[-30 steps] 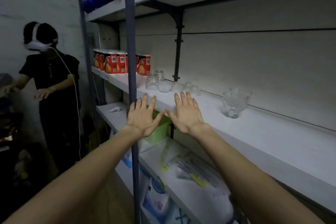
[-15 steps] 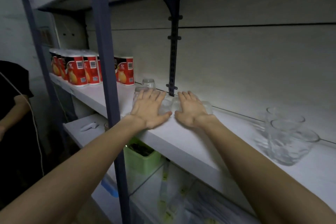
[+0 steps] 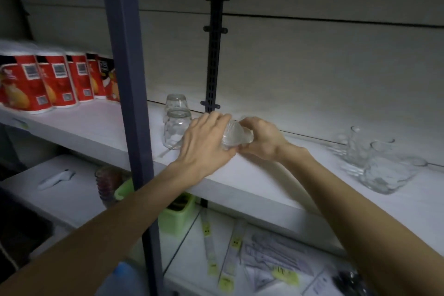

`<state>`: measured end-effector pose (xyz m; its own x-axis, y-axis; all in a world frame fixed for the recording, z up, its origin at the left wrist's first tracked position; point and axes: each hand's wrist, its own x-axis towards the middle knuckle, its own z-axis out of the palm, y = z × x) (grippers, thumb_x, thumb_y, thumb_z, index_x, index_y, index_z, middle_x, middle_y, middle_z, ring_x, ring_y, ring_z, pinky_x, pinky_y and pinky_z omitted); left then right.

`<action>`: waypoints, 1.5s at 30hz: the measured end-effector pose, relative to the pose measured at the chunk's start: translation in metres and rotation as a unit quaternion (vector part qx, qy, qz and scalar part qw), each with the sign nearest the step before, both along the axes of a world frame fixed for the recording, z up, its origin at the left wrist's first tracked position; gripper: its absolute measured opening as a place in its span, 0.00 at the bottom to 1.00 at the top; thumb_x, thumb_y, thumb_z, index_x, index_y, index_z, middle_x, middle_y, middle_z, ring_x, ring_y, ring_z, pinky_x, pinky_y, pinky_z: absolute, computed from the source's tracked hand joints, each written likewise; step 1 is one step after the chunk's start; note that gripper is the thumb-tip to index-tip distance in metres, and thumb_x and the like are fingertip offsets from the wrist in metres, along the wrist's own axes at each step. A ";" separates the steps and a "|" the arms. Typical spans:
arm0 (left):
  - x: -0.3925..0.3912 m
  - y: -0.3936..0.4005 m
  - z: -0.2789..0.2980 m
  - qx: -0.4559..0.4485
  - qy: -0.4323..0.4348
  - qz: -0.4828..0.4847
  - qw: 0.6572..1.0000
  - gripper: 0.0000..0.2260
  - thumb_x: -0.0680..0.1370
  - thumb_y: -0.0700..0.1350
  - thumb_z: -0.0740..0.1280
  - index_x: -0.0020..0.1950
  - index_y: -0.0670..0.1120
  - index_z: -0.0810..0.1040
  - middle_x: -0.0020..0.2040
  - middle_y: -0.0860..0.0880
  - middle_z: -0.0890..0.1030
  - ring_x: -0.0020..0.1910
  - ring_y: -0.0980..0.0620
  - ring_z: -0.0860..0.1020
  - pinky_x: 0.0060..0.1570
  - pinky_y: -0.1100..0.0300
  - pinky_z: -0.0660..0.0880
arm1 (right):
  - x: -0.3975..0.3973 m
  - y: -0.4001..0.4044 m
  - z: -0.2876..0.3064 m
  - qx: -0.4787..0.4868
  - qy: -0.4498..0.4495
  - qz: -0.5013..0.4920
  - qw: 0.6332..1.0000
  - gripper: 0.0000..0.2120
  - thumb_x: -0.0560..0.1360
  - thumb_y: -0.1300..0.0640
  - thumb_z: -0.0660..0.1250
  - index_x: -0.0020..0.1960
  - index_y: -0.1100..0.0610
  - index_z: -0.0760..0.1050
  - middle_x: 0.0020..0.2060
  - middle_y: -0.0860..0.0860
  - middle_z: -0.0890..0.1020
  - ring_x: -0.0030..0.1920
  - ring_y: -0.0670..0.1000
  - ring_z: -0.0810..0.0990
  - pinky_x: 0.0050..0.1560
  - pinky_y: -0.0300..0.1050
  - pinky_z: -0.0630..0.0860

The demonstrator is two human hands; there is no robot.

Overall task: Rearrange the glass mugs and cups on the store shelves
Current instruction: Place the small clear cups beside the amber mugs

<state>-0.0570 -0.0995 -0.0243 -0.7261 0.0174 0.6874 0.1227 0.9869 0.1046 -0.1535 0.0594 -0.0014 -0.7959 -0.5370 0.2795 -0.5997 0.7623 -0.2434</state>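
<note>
**One glass in hand, most of the shelf unsorted**

We had a small ribbed glass cup [image 3: 236, 136] tipped on its side between both hands, just above the middle shelf [image 3: 252, 175]. Our left hand [image 3: 204, 144] curled over it from the left; our right hand [image 3: 262, 139] pinched its other end. Two clear jars [image 3: 175, 127] stood just beside the left hand, one behind the other. A blurred cluster of glass mugs [image 3: 382, 163] sat well apart to the right (count unclear). We judged the rearranging barely begun: glassware remained in separate groups.
</note>
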 end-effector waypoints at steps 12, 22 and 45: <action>0.039 0.033 0.026 0.231 0.103 -0.025 0.967 0.32 0.70 0.59 0.77 0.72 0.51 0.76 0.64 0.52 0.79 0.62 0.49 0.77 0.55 0.55 0.71 | 0.092 0.089 0.017 -0.382 -0.007 -0.033 0.924 0.26 0.64 0.49 0.84 0.58 0.53 0.80 0.49 0.45 0.85 0.52 0.43 0.84 0.55 0.44 0.81; 0.097 0.226 0.047 0.210 0.112 -0.101 0.966 0.29 0.66 0.62 0.77 0.65 0.55 0.80 0.54 0.57 0.79 0.52 0.51 0.80 0.47 0.54 0.76 | 0.222 0.286 0.010 -0.489 0.120 -0.105 0.857 0.30 0.66 0.48 0.83 0.65 0.52 0.79 0.55 0.42 0.83 0.55 0.35 0.81 0.49 0.34 0.81; 0.193 0.810 -0.001 0.076 -0.010 -0.433 0.898 0.32 0.69 0.73 0.70 0.67 0.55 0.79 0.58 0.59 0.79 0.53 0.57 0.79 0.49 0.59 0.76 | 0.403 0.818 -0.068 -0.569 0.206 -0.362 0.709 0.30 0.71 0.45 0.78 0.70 0.46 0.73 0.62 0.41 0.78 0.61 0.39 0.77 0.57 0.31 0.73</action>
<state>0.1358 0.7103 -0.0255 -0.4986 0.4888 0.7158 0.8334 0.4974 0.2409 0.2499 0.8772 -0.0690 -0.4739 0.7297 0.4929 -0.3505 0.3572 -0.8658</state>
